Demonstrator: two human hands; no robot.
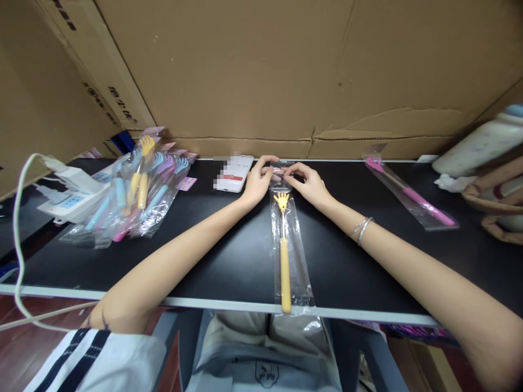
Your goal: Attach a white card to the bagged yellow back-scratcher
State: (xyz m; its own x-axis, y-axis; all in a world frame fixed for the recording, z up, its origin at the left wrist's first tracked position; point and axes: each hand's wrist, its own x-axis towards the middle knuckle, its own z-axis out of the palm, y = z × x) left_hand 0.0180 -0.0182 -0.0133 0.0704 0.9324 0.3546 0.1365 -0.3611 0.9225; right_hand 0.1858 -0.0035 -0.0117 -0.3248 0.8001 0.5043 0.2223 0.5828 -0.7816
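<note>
A yellow back scratcher (285, 267) with a small hand-shaped head lies lengthwise in front of me inside a clear plastic bag (300, 253). Its handle end reaches over the table's front edge. At the far end of the bag, my left hand (260, 179) pinches the left side of the top flap. From the right, my right hand (308, 184) grips the same flap with thumb and fingers curled together. The fingertips partly cover the flap, so its fold is hard to make out.
Several bagged back scratchers (141, 190) are heaped at left against a white power strip (75, 201). A phone (237, 174) lies beyond my left forearm. At right are a pink bagged back scratcher (425, 201) and a pale bottle (482, 144). Cardboard (253, 71) walls the back.
</note>
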